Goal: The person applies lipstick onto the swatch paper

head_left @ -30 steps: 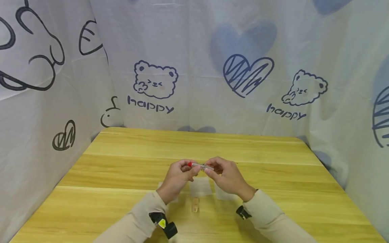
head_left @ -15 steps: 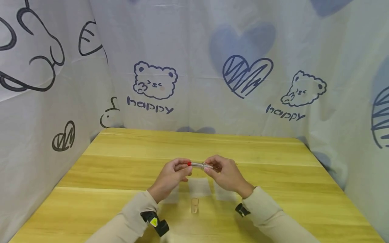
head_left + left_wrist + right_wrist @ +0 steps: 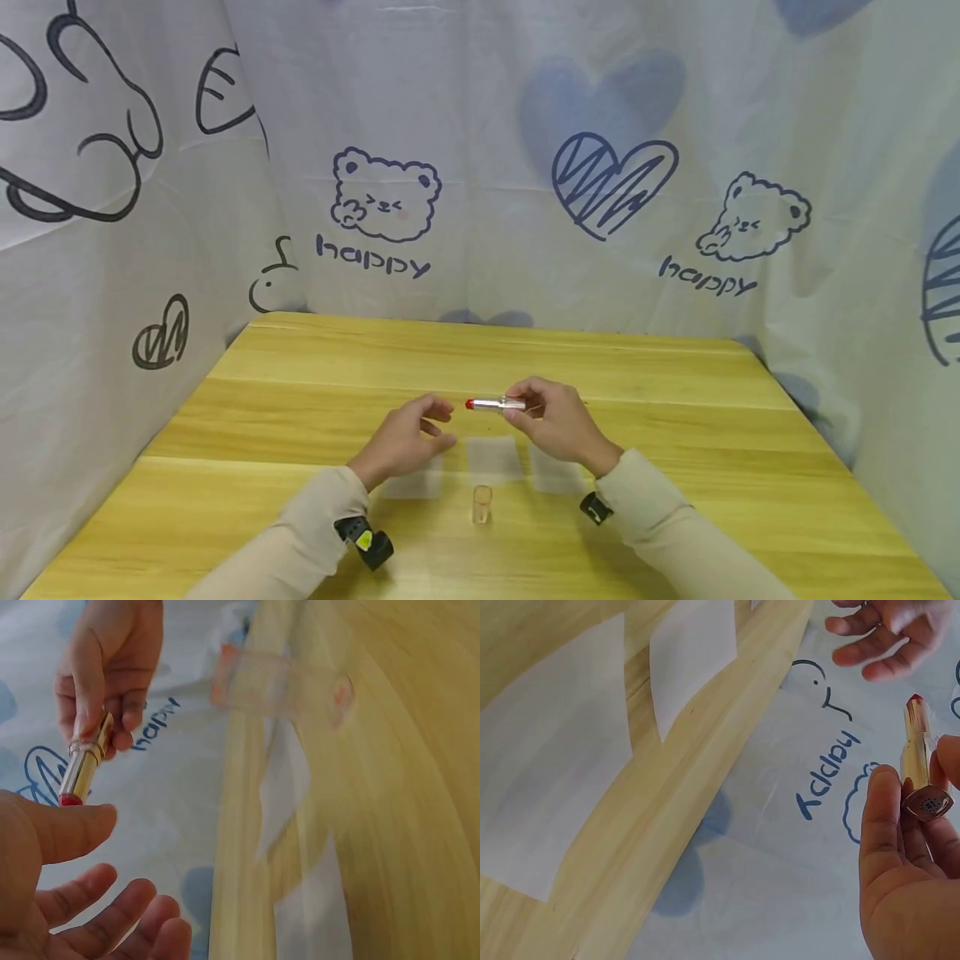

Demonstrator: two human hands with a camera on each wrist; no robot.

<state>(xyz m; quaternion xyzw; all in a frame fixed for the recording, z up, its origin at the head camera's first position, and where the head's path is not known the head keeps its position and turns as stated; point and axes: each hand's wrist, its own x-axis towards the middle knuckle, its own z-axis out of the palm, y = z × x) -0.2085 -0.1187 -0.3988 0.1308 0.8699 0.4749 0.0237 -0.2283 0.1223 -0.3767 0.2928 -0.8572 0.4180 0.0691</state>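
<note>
A lipstick (image 3: 491, 404) with a shiny metallic tube and a red tip is held above the table by my right hand (image 3: 558, 423). Thumb and fingers pinch its base end, and the red tip points left. My left hand (image 3: 405, 439) hovers just left of that tip, fingers spread and apart from the lipstick, holding nothing. In the left wrist view the lipstick (image 3: 82, 766) shows beyond my left thumb. A clear, orange-tinted cap (image 3: 482, 505) stands on the table nearer to me, between the two forearms.
Three white paper squares lie in a row on the wooden table (image 3: 300, 400): a left one (image 3: 412, 483), a middle one (image 3: 493, 460) and a right one (image 3: 555, 473). A white printed curtain (image 3: 480, 167) hangs behind the table and along its sides.
My left hand has let go of the lipstick's red-tip end and drawn away to the left, its fingers spreading. The right hand keeps its hold in nearly the same place.
</note>
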